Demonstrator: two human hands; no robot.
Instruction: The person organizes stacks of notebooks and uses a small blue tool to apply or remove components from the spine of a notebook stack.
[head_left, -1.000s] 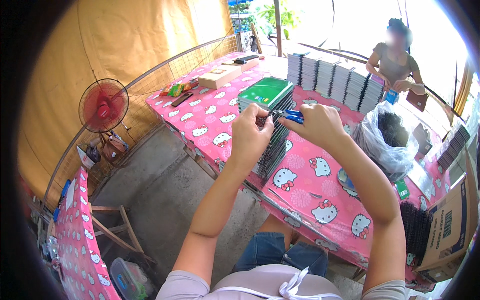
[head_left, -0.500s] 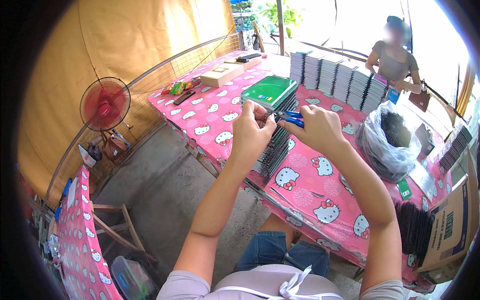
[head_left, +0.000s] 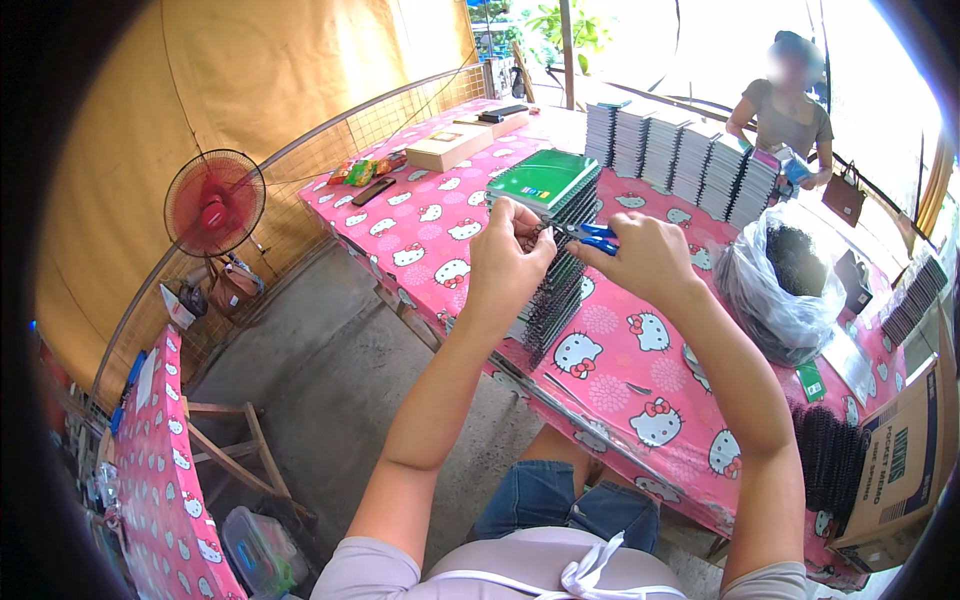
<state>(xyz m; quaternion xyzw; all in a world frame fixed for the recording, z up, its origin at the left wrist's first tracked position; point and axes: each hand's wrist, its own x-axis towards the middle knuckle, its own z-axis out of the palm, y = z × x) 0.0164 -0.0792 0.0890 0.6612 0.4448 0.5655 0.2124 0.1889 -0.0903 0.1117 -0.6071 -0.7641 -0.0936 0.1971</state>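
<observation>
A tall stack of spiral-bound notebooks with a green cover (head_left: 545, 180) on top stands on the table in front of me. My left hand (head_left: 508, 250) is closed at its near corner, thumb and fingers pinching what looks like the end of a black spiral coil; the fingers partly hide it. My right hand (head_left: 648, 255) grips blue-handled pliers (head_left: 597, 238), whose jaws point left and meet the coil beside my left fingertips. Black coil spines (head_left: 555, 310) run down the stack's side below both hands.
Rows of notebooks (head_left: 675, 155) stand at the back, near another person (head_left: 788, 115) holding a blue-and-white packet. At right are a plastic bag of black coils (head_left: 775, 300), loose coils (head_left: 828, 450) and a cardboard box (head_left: 900, 460). A phone (head_left: 374, 191) and red fan (head_left: 214, 208) are left.
My hands and the pliers stay at the same corner of the stack with only slight movement. The other person has raised the packet. The whole view has shifted a little.
</observation>
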